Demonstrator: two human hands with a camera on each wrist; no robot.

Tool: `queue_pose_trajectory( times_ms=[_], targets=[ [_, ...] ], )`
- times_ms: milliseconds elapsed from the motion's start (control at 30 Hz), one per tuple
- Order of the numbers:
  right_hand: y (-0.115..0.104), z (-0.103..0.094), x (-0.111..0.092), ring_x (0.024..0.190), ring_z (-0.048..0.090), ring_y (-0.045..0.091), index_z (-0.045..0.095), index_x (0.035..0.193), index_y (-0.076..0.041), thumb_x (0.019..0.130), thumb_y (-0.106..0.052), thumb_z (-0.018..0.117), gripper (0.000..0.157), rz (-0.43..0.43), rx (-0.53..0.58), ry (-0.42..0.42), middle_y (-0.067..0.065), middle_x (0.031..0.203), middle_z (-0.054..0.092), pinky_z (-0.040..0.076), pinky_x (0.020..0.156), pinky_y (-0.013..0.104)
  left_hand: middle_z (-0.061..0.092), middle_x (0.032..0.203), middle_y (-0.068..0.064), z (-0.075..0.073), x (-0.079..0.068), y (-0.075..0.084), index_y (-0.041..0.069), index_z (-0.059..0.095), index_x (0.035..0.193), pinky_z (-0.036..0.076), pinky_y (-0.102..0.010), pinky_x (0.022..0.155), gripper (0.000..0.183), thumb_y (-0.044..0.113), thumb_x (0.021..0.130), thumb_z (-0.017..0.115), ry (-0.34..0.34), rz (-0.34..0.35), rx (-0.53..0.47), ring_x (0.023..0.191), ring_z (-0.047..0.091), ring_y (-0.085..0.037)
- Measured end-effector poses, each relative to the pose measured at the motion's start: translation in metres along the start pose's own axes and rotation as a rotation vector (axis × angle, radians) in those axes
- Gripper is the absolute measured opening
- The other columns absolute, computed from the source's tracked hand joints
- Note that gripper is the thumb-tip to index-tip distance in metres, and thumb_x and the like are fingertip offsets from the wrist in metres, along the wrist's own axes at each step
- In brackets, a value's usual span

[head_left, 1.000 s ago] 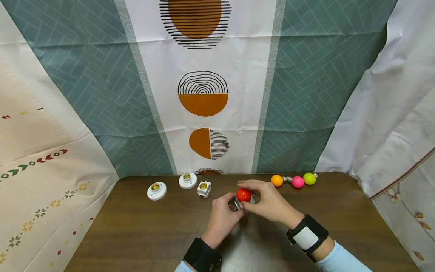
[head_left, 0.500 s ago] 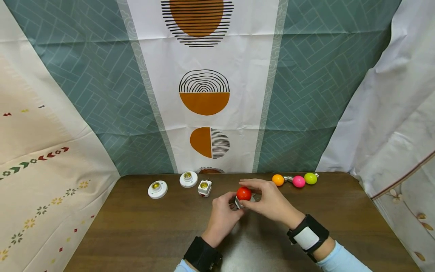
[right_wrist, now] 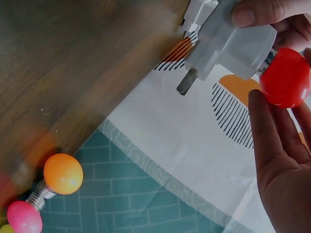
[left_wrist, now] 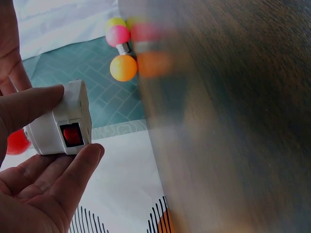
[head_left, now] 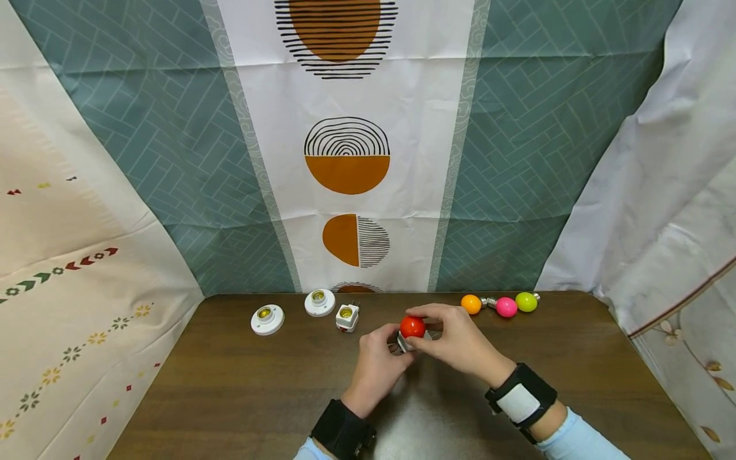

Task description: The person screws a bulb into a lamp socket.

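Observation:
My left hand [head_left: 379, 367] grips a white plug-in lamp socket [right_wrist: 233, 46], thumb on one side and fingers on the other. A red rocker switch [left_wrist: 72, 134] shows on its side, and a flat metal prong [right_wrist: 187, 81] sticks out of its back. Held by the fingertips of my right hand [head_left: 457, 338], a red light bulb [head_left: 412, 326] sits at the socket's mouth. Part of the bulb's metal screw base [right_wrist: 267, 60] is visible between the red globe and the socket. Both hands are above the brown table [head_left: 276, 396].
Two round white lamp holders [head_left: 267, 319] and another white plug-in socket [head_left: 347, 317] stand at the back left of the table. Toward the back right lie an orange bulb [head_left: 471, 304], a pink bulb [head_left: 506, 307] and a green bulb [head_left: 526, 301]. Behind hangs a patterned cloth [head_left: 506, 160].
The head view has shifted very slightly. Both hands keep the socket and red bulb in nearly the same place, with only small finger movement at the bulb.

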State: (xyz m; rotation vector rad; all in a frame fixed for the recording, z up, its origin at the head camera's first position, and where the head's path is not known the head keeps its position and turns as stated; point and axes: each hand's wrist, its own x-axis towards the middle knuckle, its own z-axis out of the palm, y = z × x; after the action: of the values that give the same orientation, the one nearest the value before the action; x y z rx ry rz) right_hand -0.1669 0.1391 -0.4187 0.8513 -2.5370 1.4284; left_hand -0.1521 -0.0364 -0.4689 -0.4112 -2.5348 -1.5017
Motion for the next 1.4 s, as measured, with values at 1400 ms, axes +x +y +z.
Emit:
queue_pose_trajectory(
  times_ms=[1400],
  targets=[
    [0.0001, -0.0012, 0.0, 0.105, 0.053, 0.006, 0.059, 0.122, -0.023, 0.075, -0.019, 0.075, 0.05, -0.051, -0.036, -0.02, -0.011, 0.122, 0.055, 0.044, 0.086, 0.029, 0.063, 0.094, 0.006, 0.0014, 0.0003, -0.0011, 0.013, 0.064, 0.102, 0.047, -0.02, 0.071, 0.034, 0.013, 0.071, 0.077, 0.004, 0.003, 0.002, 0.083, 0.059, -0.004]
  ],
)
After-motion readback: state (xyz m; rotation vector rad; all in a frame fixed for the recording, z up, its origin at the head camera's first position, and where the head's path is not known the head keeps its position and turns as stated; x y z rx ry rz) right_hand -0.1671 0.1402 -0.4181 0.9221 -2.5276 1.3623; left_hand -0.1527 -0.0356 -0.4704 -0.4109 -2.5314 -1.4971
